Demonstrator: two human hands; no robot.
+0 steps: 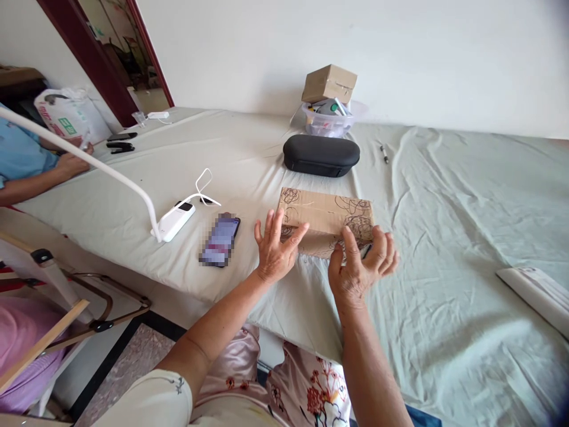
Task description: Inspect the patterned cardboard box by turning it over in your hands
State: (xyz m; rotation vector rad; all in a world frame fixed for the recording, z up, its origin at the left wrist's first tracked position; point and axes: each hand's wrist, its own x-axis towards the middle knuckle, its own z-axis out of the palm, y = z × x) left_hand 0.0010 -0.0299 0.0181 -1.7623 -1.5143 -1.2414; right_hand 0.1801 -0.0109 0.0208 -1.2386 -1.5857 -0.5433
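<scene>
A brown cardboard box (320, 209) with dark scribbled loops at its corners lies on the cloth-covered table in front of me. At its left end is my left hand (276, 249), fingers spread, the thumb and fingertips close to the near left edge. My right hand (359, 261) is at the near right corner with its fingers apart, the index finger reaching the box's front edge. Neither hand is wrapped round the box. Something dark shows beside the right fingers, too small to name. A phone (219, 240) with a blurred screen lies left of my left hand.
Behind the box sits a black zip case (320, 155), then a clear plastic tub (328, 123) with another cardboard box (329, 83) on top. A pen (384, 155) lies to the right. A white lamp (175, 222) stands at left; another person's hand (73, 163) is beyond it.
</scene>
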